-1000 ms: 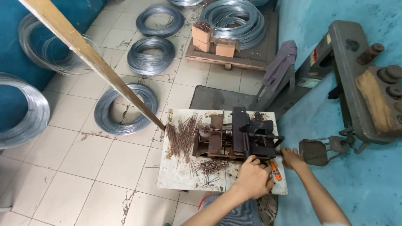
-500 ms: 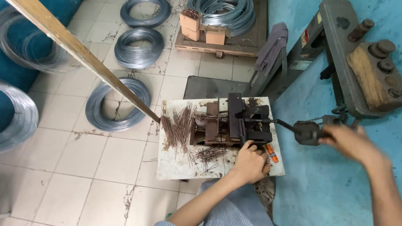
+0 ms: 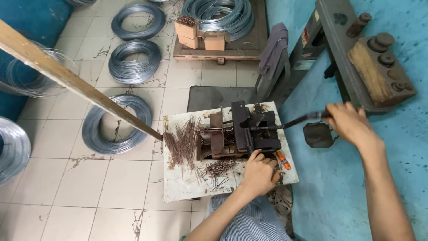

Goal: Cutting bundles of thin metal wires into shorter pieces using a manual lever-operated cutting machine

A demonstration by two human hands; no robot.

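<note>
- Two bare hands work at a small dark metal bending machine that stands on a white, stained board worktop.
- Right hand is out to the right, fingers wrapped shut around the end of a thin dark metal lever handle that runs from the machine toward the blue wall.
- Left hand rests at the front of the machine, fingers curled against its base; whether its grip has anything in it cannot be told.
- A heap of thin rusty-brown bent wire pieces lies on the worktop just left of the machine, and a smaller bunch of the same wires lies in front of it, near the left hand.
- A small orange-handled tool lies on the worktop's right edge, just beside the left hand.
- A long pale wooden pole slants down from the upper left, its tip meeting the worktop's left edge.
- Several coils of grey steel wire lie on the tiled floor to the left and behind.
- A heavy grey metal machine with a wooden block stands against the blue wall on the right.
- Striped blue-white cloth shows below the left forearm.
</note>
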